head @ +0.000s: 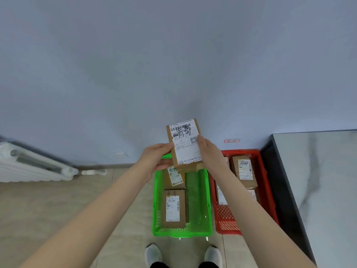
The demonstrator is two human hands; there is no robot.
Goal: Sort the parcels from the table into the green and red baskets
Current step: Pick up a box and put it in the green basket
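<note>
By the person's shoes (153, 254) the green basket (181, 233) stands on the floor straight ahead, its long axis running away from the body, with two boxed parcels (173, 208) lying end to end along its left half and the right half bare. The red basket (268, 182) sits touching or just beside it on the right, against the dark side of the table (318, 180), and also carries parcels. Above the far end of the green basket, the left hand (156, 158) and right hand (209, 153) clasp the held parcel (184, 144) between them, one on each long edge, fingers wrapped behind and thumbs toward the front. The box stands nearly upright, label facing the camera, its long axis tilted slightly left at the top. It hangs directly over the green basket, so lowering it there looks like a straight drop, while the red basket would call for a shift to the right, toward the right hand's side.
</note>
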